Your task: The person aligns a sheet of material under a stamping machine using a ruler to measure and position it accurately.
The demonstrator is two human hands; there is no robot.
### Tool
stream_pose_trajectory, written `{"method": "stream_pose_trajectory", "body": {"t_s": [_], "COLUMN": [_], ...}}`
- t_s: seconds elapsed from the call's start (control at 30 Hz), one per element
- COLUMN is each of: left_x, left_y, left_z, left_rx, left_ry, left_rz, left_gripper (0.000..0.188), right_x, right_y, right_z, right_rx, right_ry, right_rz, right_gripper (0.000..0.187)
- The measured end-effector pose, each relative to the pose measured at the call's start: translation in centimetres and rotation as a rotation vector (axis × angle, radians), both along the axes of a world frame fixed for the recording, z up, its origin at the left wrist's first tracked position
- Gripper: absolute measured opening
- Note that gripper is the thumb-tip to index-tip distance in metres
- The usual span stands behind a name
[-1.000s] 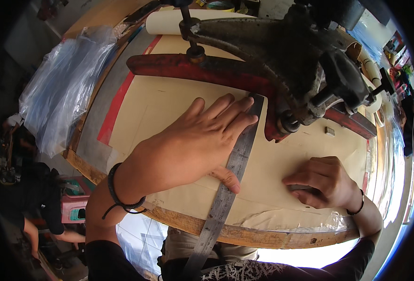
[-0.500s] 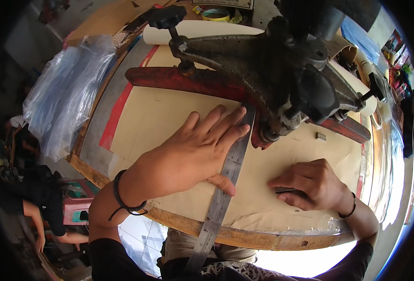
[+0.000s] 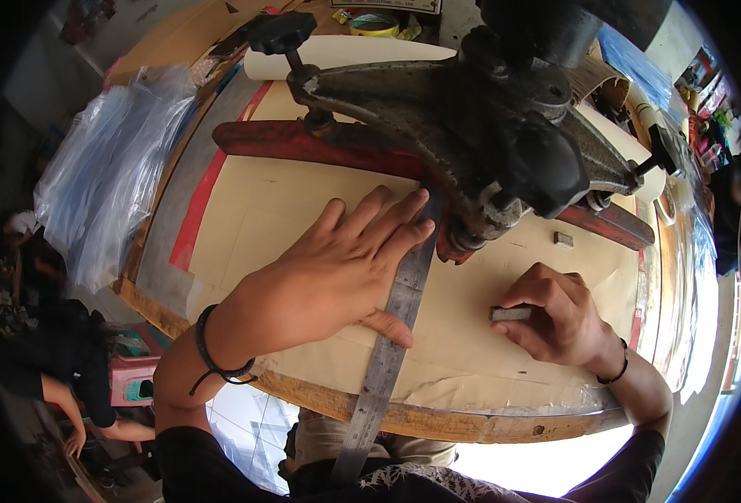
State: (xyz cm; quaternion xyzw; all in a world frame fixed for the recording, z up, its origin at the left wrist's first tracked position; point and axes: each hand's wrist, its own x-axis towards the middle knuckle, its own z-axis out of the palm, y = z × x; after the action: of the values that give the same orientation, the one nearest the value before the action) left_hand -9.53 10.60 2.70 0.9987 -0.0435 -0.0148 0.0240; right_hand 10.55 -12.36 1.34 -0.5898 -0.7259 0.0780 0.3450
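My left hand (image 3: 345,260) rests with fingers spread, its thumb and fingertips on a long steel ruler (image 3: 384,369). The ruler crosses the tan sheet (image 3: 257,197) and reaches past the table's near edge toward my lap. To the right of the ruler, my right hand (image 3: 555,314) pinches a small grey rectangular block (image 3: 511,313) between thumb and fingers, just over or on the sheet; whether it touches I cannot tell. A similar small block (image 3: 563,240) lies on the sheet beyond that hand.
A heavy black metal frame (image 3: 387,92) with knobs and a red bar (image 3: 303,138) spans the sheet's far part. Behind it lies a white roll (image 3: 345,57). Clear plastic sheets (image 3: 114,172) hang at the left. Another person (image 3: 52,356) is at lower left, near a pink stool (image 3: 131,369).
My right hand has lifted and turned, so the grey block in its pinch now shows more fully. My left hand stays on the ruler. The whole view has shifted slightly.
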Motion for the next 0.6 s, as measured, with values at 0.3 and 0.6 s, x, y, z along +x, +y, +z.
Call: {"method": "stream_pose_trajectory", "body": {"t_s": [0.3,0.6], "left_x": [-0.4,-0.5], "left_y": [0.2,0.5], "left_z": [-1.6,-1.6], "left_rx": [-0.026,-0.103], "left_ry": [-0.154,-0.108], "left_rz": [-0.012,-0.018], "left_gripper": [0.113,0.115], "right_x": [-0.3,-0.7], "right_y": [0.1,2.4], "right_z": [0.4,0.3], "right_rx": [-0.037,0.04], "right_ry": [0.009,-0.283], "right_rz": [-0.126,-0.301], "right_gripper": [0.03,0.022]}}
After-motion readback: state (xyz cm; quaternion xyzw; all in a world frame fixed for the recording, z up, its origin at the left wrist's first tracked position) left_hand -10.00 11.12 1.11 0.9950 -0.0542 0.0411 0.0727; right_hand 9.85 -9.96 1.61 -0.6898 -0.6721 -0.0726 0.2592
